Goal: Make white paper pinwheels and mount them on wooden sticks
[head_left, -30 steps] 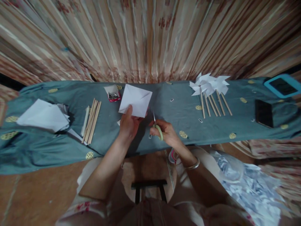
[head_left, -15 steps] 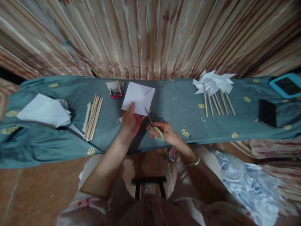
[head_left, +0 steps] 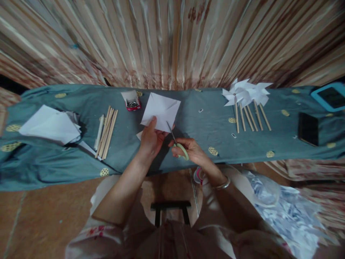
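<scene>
My left hand (head_left: 152, 139) grips a square of white paper (head_left: 161, 109) by its lower corner, thumb on top and fingers beneath. Slits run in from some of the paper's corners. My right hand (head_left: 188, 149) has its fingers in the green handles of a pair of scissors (head_left: 181, 151). The scissor blades lie at the paper's lower right corner, close to my left fingertips. Under my left hand, part of another white paper piece (head_left: 139, 135) shows on the cloth. A small red and white box (head_left: 132, 103) of metal pins or clips stands open beyond the paper.
A stack of white paper (head_left: 51, 126) lies at the left, near several wooden sticks (head_left: 107, 135). Paper pinwheels (head_left: 246, 92) on sticks rest at the right, with a dark phone (head_left: 308, 128) and a blue-framed device (head_left: 330, 97) farther right. A bag of paper scraps (head_left: 285, 212) sits below.
The view has shifted slightly. My hands, the paper and the scissors keep almost the same pose, with the blades still at the lower right corner.
</scene>
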A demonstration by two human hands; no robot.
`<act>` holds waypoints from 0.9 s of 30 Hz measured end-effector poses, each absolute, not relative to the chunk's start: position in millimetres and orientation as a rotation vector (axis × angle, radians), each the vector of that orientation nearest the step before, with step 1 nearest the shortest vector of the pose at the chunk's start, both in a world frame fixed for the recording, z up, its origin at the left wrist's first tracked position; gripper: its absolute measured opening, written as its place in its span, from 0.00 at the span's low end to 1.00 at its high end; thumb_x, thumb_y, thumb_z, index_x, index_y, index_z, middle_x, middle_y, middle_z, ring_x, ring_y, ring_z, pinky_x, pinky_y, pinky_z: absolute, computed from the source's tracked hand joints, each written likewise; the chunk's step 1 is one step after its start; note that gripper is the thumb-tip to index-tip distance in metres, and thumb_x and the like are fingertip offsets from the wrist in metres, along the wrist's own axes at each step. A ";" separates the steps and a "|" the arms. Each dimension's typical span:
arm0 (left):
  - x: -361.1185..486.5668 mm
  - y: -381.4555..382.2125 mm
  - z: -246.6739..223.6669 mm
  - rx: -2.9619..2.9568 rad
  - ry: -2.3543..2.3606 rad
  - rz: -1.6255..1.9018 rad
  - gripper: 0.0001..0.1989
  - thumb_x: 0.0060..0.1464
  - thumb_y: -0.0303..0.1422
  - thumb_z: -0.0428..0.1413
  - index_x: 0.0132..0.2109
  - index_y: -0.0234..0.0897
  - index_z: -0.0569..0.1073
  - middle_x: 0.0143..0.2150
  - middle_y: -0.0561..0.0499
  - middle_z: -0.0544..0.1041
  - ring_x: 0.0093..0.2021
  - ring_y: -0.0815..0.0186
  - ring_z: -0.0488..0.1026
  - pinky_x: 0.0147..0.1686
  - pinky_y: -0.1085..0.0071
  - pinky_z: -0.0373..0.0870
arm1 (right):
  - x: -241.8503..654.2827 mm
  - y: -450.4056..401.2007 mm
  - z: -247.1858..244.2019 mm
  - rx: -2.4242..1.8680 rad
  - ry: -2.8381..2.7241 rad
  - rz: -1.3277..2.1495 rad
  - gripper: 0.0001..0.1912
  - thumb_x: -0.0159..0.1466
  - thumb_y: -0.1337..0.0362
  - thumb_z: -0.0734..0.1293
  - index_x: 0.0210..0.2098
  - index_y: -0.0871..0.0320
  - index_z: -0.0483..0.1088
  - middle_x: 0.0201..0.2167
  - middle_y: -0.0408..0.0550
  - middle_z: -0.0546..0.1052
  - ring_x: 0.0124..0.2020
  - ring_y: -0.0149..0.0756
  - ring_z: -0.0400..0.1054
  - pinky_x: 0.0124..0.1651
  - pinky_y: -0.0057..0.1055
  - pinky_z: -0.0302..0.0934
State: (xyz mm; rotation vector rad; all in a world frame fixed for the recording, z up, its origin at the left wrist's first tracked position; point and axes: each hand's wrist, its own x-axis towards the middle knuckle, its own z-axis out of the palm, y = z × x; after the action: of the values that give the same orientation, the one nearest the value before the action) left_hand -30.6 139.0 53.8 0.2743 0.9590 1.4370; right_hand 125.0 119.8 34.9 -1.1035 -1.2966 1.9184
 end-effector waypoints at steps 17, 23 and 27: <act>-30.5 138.1 58.3 0.250 0.957 1.457 0.05 0.61 0.35 0.57 0.44 0.42 0.73 0.46 0.49 0.82 0.52 0.58 0.78 0.45 0.65 0.77 | 124.0 121.0 37.4 -1.158 -1.256 1.927 0.22 0.41 0.51 0.82 0.28 0.57 0.76 0.17 0.37 0.73 0.20 0.27 0.67 0.23 0.24 0.62; -29.6 137.6 62.1 0.237 0.957 1.450 0.09 0.67 0.33 0.49 0.47 0.42 0.73 0.45 0.51 0.82 0.47 0.64 0.79 0.46 0.67 0.77 | 122.4 121.0 37.3 -1.162 -1.214 1.929 0.22 0.39 0.52 0.82 0.27 0.57 0.77 0.16 0.36 0.73 0.18 0.26 0.66 0.22 0.23 0.60; -28.6 137.3 63.3 0.224 0.950 1.469 0.10 0.66 0.32 0.50 0.50 0.41 0.73 0.43 0.51 0.82 0.46 0.62 0.80 0.48 0.64 0.76 | 121.2 120.3 36.7 -1.169 -1.184 1.931 0.22 0.38 0.53 0.83 0.27 0.57 0.76 0.15 0.36 0.73 0.17 0.25 0.65 0.21 0.23 0.59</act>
State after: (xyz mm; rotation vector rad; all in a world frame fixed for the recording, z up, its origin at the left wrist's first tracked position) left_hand -28.6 137.3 63.3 0.2243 0.9504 1.4688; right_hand 121.2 120.3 36.7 -1.1688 -1.1839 1.9309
